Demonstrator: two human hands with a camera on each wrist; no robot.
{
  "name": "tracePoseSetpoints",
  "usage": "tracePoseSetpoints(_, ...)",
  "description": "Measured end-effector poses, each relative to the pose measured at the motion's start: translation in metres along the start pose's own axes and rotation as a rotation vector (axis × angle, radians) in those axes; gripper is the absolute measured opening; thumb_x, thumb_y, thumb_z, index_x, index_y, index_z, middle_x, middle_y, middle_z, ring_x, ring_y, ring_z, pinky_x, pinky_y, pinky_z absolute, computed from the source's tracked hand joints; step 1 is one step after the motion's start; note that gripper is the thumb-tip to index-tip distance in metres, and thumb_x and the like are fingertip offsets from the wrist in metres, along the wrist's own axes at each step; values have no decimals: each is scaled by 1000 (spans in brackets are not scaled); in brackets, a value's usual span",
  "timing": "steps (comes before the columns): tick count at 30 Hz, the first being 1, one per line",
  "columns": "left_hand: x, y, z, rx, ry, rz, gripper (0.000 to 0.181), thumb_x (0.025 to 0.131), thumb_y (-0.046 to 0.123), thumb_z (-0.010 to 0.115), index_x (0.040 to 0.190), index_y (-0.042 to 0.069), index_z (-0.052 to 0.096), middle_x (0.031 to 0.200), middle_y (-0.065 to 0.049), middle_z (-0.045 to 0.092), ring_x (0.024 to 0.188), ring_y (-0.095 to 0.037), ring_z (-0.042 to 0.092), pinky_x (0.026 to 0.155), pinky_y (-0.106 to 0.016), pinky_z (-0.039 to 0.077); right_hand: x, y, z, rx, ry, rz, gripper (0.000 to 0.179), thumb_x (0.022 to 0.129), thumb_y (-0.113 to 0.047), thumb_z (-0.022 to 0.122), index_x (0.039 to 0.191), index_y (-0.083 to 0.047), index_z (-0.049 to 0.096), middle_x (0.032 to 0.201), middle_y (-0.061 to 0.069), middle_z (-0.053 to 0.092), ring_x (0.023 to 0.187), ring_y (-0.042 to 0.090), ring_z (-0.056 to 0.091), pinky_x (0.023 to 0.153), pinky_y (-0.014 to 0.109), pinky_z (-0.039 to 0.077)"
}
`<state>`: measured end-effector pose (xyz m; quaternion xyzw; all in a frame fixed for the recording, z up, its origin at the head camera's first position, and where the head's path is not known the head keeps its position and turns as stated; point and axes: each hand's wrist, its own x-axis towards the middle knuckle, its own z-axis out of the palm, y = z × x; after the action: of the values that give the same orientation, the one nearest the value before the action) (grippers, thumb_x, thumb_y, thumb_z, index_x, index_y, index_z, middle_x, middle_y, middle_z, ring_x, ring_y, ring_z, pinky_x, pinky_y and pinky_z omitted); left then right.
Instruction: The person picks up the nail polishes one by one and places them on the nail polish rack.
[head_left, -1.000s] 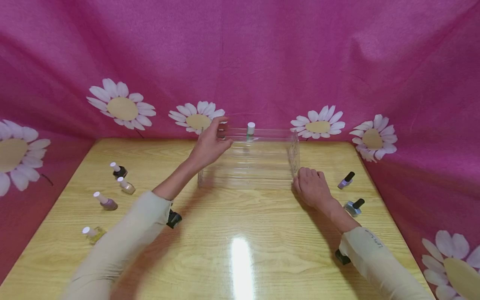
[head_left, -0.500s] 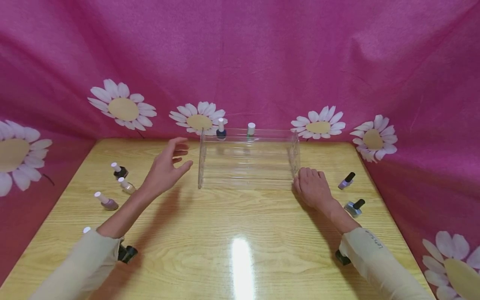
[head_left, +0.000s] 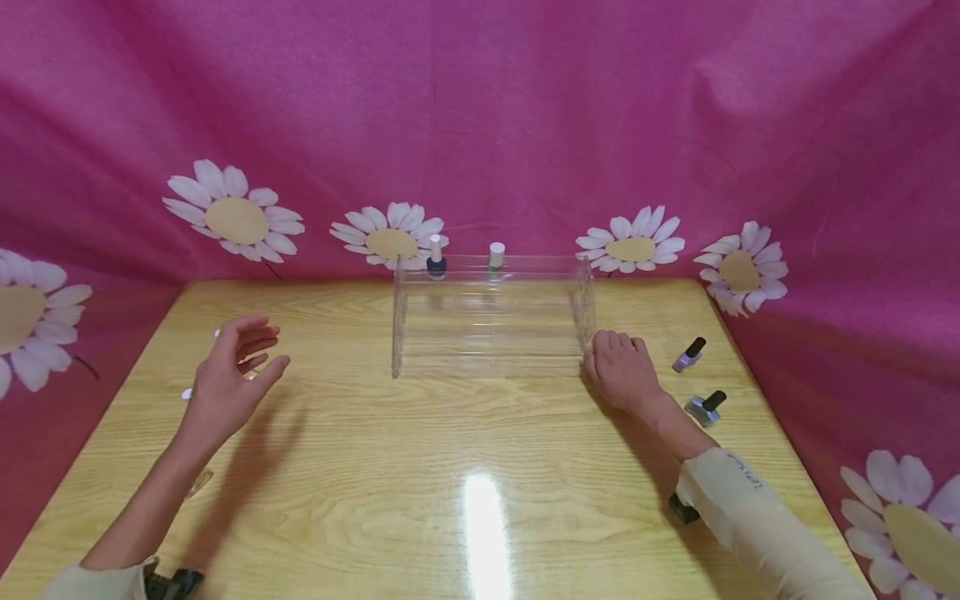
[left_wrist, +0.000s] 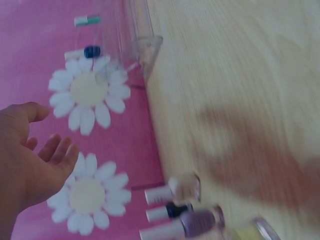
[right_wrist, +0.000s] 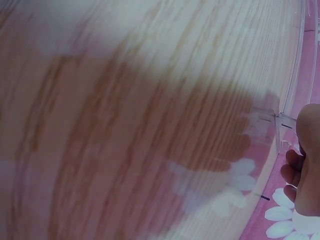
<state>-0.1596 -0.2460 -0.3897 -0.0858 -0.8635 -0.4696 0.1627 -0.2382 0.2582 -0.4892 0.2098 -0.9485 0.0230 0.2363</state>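
Note:
A clear tiered acrylic rack (head_left: 398, 329) stands at the back of the table. On its top tier are a dark blue nail polish bottle (head_left: 436, 266) and a green one with a white cap (head_left: 497, 250). My left hand (head_left: 228, 379), fingers loosely bent and holding nothing, hovers over the left side. It partly hides the polishes there in the head view. The left wrist view shows these as a beige bottle (left_wrist: 185, 187), a black one (left_wrist: 177, 210), a mauve one (left_wrist: 198, 222) and a yellow one (left_wrist: 251, 231). My right hand (head_left: 624, 371) grips the rack's front right corner with curled fingers.
To the right of my right hand, a lilac polish (head_left: 686, 360) and a pale blue one (head_left: 702, 411) with black caps stand on the wooden table (head_left: 390, 467). A pink curtain (head_left: 517, 125) with white daisies encloses the back and sides.
My left hand let go of the dark blue polish on the top tier, then swept left and toward me to the bottles on the left. The right hand stays at the rack's corner.

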Motion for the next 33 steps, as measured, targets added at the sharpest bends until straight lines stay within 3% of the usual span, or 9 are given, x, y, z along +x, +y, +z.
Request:
tracePoseSetpoints(8, -29, -14, -35, 64, 58, -67, 48, 83, 3, 66, 126, 3, 44, 111, 14, 50, 102, 5, 48, 82, -8, 39, -1, -3, -2, 9, -23, 10, 21, 88, -18, 51, 77, -3, 40, 65, 4, 30, 64, 31, 45, 64, 45, 37)
tracePoseSetpoints(12, -50, -30, -50, 31, 63, -133, 47, 83, 4, 66, 126, 9, 45, 110, 16, 50, 103, 6, 47, 81, -6, 38, -1, -4, -2, 23, -63, 25, 22, 90, -19, 50, 78, -4, 39, 66, 4, 29, 67, 31, 46, 67, 46, 38)
tracePoseSetpoints(14, -61, -49, -56, -7, 68, -152, 48, 84, 3, 65, 127, 10, 45, 112, 14, 52, 104, 4, 48, 81, -7, 38, -2, -4, -2, 25, -78, 31, 22, 90, -19, 50, 79, -4, 39, 66, 4, 29, 68, 31, 47, 68, 46, 38)
tracePoseSetpoints(20, -89, -134, -69, -208, 122, -181, 59, 78, -4, 68, 130, 2, 42, 118, 2, 57, 109, -6, 51, 83, -9, 40, -2, -2, -2, 38, -100, 45, 22, 92, -21, 47, 78, -6, 38, 67, 3, 29, 68, 31, 46, 69, 46, 38)
tracePoseSetpoints(23, -99, -156, -71, -273, 125, -224, 63, 77, -2, 70, 132, 0, 40, 120, -2, 56, 110, -7, 51, 84, -9, 39, -2, -1, -2, 44, -113, 51, 23, 92, -22, 46, 78, -6, 37, 67, 3, 29, 67, 31, 46, 68, 47, 38)
tracePoseSetpoints(27, -106, -161, -70, -334, 119, -236, 62, 77, -4, 69, 132, -1, 39, 120, -3, 56, 109, -5, 51, 83, -8, 39, -2, -1, -1, 39, -113, 53, 23, 92, -22, 46, 78, -5, 38, 67, 3, 30, 67, 31, 47, 67, 47, 38)
tracePoseSetpoints(33, -113, -141, -65, -381, 71, -215, 54, 79, -11, 64, 127, 2, 43, 114, 3, 57, 104, 0, 53, 80, -7, 40, 0, 0, 0, 45, -81, 47, 23, 92, -21, 47, 78, -5, 39, 66, 3, 30, 66, 31, 46, 66, 46, 38)
